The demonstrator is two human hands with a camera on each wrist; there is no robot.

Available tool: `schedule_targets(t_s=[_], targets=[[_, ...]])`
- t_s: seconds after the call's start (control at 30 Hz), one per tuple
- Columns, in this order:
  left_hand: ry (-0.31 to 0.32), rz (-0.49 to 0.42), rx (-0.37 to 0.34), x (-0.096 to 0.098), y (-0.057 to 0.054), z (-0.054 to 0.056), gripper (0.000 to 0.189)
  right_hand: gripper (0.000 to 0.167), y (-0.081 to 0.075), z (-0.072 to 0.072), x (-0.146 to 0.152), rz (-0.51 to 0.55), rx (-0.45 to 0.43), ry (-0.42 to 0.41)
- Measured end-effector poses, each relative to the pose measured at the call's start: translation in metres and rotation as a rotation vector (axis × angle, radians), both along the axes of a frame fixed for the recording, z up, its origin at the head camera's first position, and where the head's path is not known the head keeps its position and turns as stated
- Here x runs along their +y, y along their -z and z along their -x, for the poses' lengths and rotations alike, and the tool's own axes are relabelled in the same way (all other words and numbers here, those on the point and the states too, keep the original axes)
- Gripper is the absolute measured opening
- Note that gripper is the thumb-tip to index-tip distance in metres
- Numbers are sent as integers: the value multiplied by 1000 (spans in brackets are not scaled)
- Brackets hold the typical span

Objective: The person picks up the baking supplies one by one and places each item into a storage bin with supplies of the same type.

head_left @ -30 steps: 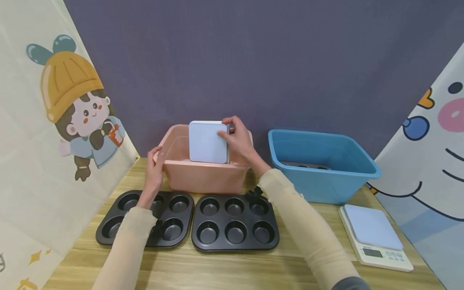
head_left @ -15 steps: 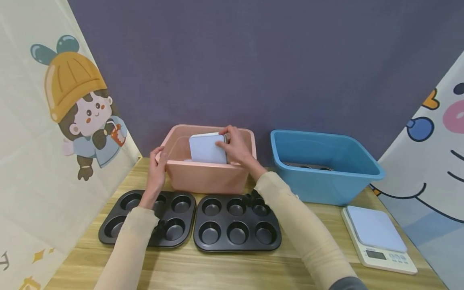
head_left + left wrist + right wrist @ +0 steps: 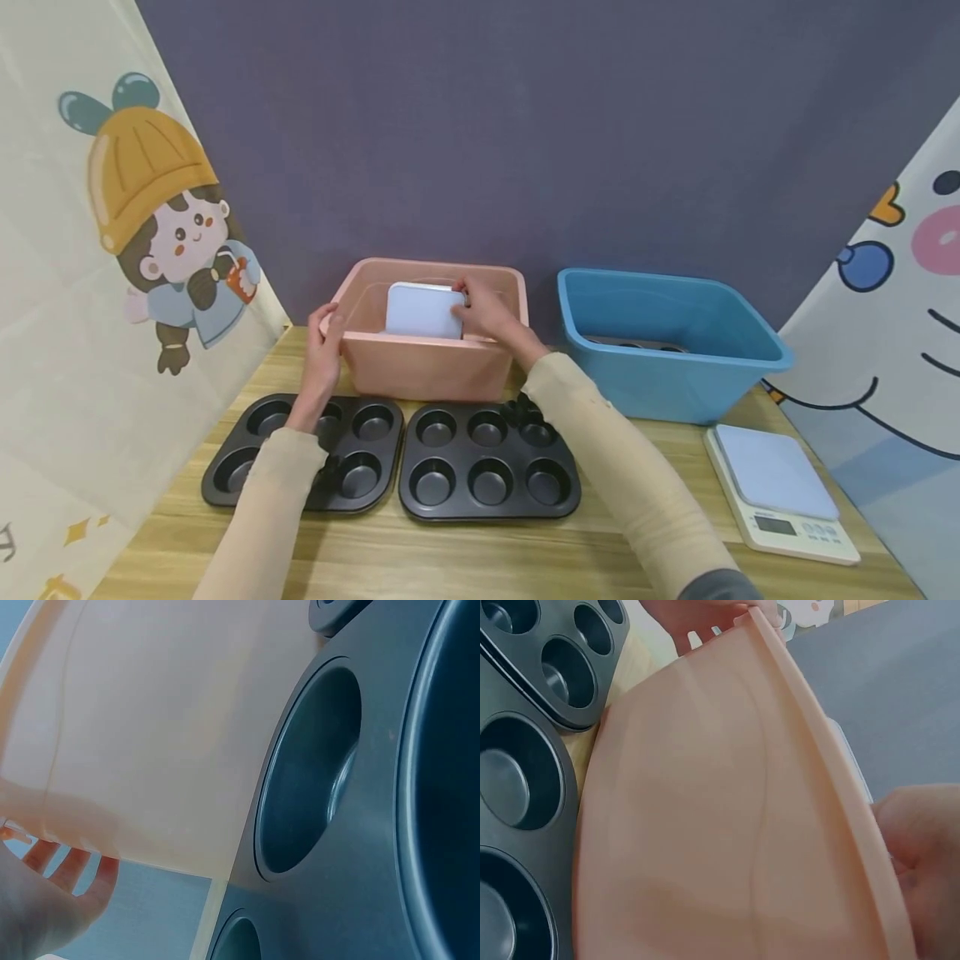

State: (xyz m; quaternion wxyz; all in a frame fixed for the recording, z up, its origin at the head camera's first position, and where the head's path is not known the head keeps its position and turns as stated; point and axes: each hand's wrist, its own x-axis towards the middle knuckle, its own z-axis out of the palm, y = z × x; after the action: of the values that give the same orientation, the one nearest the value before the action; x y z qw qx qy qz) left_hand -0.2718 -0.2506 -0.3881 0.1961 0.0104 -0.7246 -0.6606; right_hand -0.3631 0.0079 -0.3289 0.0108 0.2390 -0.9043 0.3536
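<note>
A pink plastic bin (image 3: 427, 368) stands at the back of the table. My left hand (image 3: 322, 357) grips its left rim near the front corner; the left wrist view has those fingers (image 3: 97, 889) curled against the bin's side. Inside the bin, my right hand (image 3: 491, 317) pinches a white kitchen scale (image 3: 422, 313) by its right edge, between thumb and fingers. The scale's pale square plate faces me, tilted upright. Its lower part is hidden behind the front wall. In the right wrist view the bin wall covers most of the scale.
Two black muffin tins (image 3: 490, 446) (image 3: 360, 475) lie side by side before the bin. To the right stands a blue bin (image 3: 667, 383) with a dark tin partly visible inside. Another kitchen scale (image 3: 780, 475) lies near the table's right edge. A grey-purple wall rises behind.
My right hand has lowered the kitchen scale deeper into the pink bin, so less of its plate shows above the front rim. My left hand has stayed on the rim.
</note>
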Motion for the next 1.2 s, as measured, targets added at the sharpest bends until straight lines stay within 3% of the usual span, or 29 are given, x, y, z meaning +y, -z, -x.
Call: schedule_targets(t_s=[0.23, 0.37, 0.57, 0.67, 0.77, 0.9, 1.2], targets=[[4, 17, 1, 2, 0, -1, 48, 55, -2, 1, 3, -111, -4, -32], [0, 12, 6, 1, 1, 0, 47, 61, -1, 0, 6, -85, -40, -31], [-4, -2, 3, -8, 17, 15, 48, 54, -1, 1, 11, 7, -118, -54], [-11, -2, 16, -9, 25, 23, 48, 48, -5, -1, 15, 56, -110, -91], [-18, -6, 25, -9, 26, 24, 48, 42, -8, -2, 21, 88, -62, -115], [-18, -32, 10, -7, 20, 19, 47, 37, -11, -4, 30, 129, 1, -107], [-11, -7, 1, 0, 1, 0, 48, 31, -20, -17, 54, 138, 4, -26]])
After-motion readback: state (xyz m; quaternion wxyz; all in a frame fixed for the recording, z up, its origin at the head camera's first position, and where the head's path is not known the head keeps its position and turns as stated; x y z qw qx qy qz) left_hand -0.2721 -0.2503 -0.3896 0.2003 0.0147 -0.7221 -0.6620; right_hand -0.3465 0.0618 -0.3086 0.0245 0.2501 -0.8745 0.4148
